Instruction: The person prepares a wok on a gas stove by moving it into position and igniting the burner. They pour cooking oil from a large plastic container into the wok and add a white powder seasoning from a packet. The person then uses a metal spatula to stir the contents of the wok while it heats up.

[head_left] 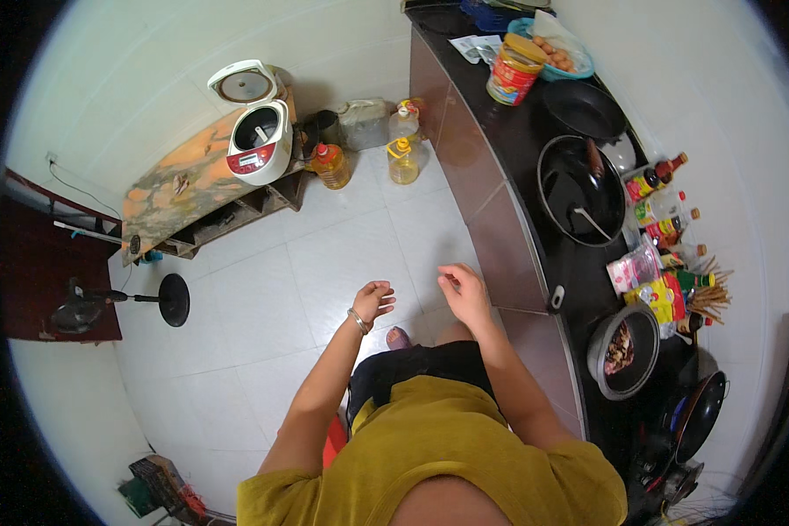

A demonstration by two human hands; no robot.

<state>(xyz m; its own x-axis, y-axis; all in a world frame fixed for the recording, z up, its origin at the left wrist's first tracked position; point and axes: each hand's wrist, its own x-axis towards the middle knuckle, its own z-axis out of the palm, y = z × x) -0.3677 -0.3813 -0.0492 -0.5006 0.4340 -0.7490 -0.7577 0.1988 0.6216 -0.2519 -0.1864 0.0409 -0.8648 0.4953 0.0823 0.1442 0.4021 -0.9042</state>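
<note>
My left hand, with a silver bangle at the wrist, hangs in front of my body above the white floor tiles. Its fingers are loosely bent and apart, with nothing in them. My right hand is held out at about the same height, nearer the counter but not touching it. Its fingers curve inward, part of them out of sight, and no object shows in it. On the black counter to the right, the closest things are a wok with a white-handled utensil inside and a grey bowl of cut meat.
Bottles and seasoning packs line the wall behind the counter. A frying pan, a lidded jar and a basket of eggs stand farther back. An open rice cooker rests on a low bench; oil jugs and a standing fan are on the floor.
</note>
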